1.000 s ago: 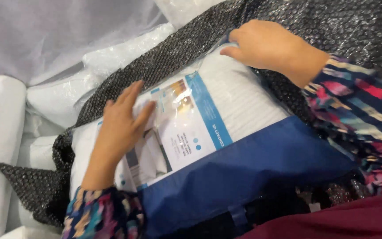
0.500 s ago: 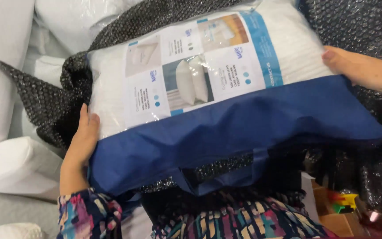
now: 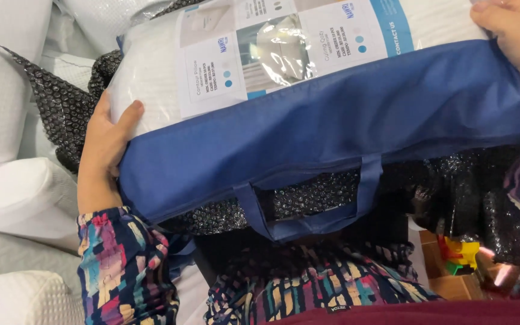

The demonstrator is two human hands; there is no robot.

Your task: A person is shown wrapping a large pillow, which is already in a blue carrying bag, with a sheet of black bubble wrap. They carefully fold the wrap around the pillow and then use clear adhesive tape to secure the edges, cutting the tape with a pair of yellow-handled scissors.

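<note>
Both hands grip a bagged pillow by its two ends.
Left hand (image 3: pixel 105 157) curls around the left end of the pillow bag (image 3: pixel 326 120), right hand (image 3: pixel 513 36) presses its upper right corner; a white paper insert (image 3: pixel 284 51) with blue stripe shows through clear plastic above the blue fabric band and carry handle (image 3: pixel 308 207). Black bubble wrap (image 3: pixel 61 102) lies underneath, white pillows (image 3: pixel 13 192) crowd the left.

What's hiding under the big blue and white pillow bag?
Black bubble wrap shows under the pillow bag, through its handle loop. White pillows lie beside it. What lies below the bag's middle is covered.
</note>
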